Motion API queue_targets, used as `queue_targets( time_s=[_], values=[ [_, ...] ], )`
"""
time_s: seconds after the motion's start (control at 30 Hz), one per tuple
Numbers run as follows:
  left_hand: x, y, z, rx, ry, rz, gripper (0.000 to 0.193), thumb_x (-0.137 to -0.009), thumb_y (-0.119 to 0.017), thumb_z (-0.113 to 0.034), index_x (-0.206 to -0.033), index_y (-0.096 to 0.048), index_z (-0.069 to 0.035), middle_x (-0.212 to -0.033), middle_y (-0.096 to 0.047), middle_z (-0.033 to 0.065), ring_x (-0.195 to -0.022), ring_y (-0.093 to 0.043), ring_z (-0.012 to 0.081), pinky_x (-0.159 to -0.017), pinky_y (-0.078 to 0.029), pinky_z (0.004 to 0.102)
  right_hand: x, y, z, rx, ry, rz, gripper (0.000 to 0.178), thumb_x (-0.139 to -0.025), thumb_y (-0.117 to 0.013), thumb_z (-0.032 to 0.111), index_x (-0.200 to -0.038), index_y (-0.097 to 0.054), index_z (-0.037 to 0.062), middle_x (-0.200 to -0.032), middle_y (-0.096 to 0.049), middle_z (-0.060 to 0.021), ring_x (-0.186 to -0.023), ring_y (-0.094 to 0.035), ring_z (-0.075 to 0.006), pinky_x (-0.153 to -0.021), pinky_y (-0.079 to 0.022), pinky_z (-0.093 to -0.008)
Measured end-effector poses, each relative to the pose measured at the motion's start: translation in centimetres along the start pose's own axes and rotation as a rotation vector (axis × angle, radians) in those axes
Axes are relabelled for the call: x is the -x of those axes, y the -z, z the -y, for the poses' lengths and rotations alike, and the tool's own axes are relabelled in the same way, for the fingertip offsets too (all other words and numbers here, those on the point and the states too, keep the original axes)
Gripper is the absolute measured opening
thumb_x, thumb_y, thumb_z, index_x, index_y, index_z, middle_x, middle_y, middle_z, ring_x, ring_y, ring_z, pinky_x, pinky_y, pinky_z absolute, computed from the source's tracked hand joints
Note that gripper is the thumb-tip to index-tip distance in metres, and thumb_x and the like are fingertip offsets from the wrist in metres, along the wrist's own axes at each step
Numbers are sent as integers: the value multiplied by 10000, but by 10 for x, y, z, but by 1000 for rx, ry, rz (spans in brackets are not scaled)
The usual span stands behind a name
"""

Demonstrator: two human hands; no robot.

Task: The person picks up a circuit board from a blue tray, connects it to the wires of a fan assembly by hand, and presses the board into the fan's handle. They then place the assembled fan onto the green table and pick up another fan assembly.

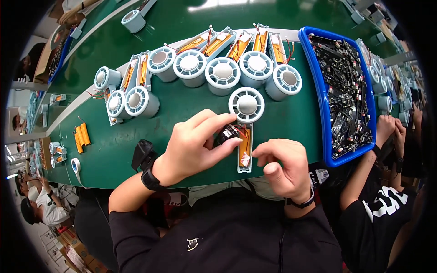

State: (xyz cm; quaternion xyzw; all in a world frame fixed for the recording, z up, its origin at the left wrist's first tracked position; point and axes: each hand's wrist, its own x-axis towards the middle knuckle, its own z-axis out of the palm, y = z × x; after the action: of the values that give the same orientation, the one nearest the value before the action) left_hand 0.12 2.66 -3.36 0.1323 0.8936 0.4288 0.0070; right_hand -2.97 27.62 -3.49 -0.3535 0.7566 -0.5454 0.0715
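Observation:
In front of me lies a pale blue handheld fan housing point(247, 104), its round slotted head away from me and its open handle towards me. An orange battery point(245, 145) with thin wires and a white label sits in the handle. Between the thumb and fingers of my left hand point(193, 143) is a small black part point(227, 133) with white marks, beside the neck of the housing; red wires show next to it. My left index fingertip is at the rim of the head. To the right of the handle, my right hand point(287, 166) has bent fingers, thumb apart, nothing visible in them.
Several similar fan housings point(222, 73) with batteries form an arc beyond my hands. At right stands a blue tray point(327, 136) of small black circuit boards. Loose orange batteries point(82, 134), a tape roll point(76, 165) and a black object point(143, 154) lie left. Co-workers sit on both sides.

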Motion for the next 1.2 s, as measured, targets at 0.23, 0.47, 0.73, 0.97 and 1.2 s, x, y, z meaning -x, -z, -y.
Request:
queue_targets(
  time_s=[0.23,0.47,0.73,0.97,1.2],
  values=[
    [-28,19,-46,297,215,289,323,-845,-798,-4,-1153,-737,-79,-1085,-668,97,-804,-707,237,-693,-563,351,-9,5,17,-21,-336,173,238,-962,-746,186,-991,-603,-1,-769,-688,-149,-650,-676,-347,-590,-491,-439],
    [-60,5,-19,-401,-620,203,138,-856,-800,-113,-981,-745,-100,-1127,-677,52,-1286,-556,312,-1059,-438,514,-16,34,31,299,-129,433,224,-927,-757,118,-1017,-597,-10,-848,-717,-153,-718,-699,-355,-628,-525,-439],
    [-40,-18,-21,-215,-434,184,114,-854,-807,-149,-915,-739,-80,-1168,-705,45,-1356,-513,336,-1149,-352,581,5,6,23,812,-279,94,159,-957,-674,40,-1047,-551,-7,-899,-664,-168,-857,-662,-391,-734,-506,-460],
    [-38,-18,-15,-235,-466,-7,129,-825,-797,-118,-899,-724,-43,-1206,-712,69,-1312,-603,365,-1103,-468,573,17,-17,5,358,-214,-104,250,-958,-623,-11,-1194,-550,-48,-998,-616,-206,-946,-610,-384,-845,-494,-463],
    [-33,-23,-25,-536,-491,-79,156,-753,-747,-67,-905,-728,-34,-1213,-714,97,-1273,-643,376,-1009,-574,575,21,-16,2,366,-250,-100,300,-980,-604,9,-1271,-551,-44,-1014,-594,-200,-936,-575,-390,-845,-480,-474]
  ],
)
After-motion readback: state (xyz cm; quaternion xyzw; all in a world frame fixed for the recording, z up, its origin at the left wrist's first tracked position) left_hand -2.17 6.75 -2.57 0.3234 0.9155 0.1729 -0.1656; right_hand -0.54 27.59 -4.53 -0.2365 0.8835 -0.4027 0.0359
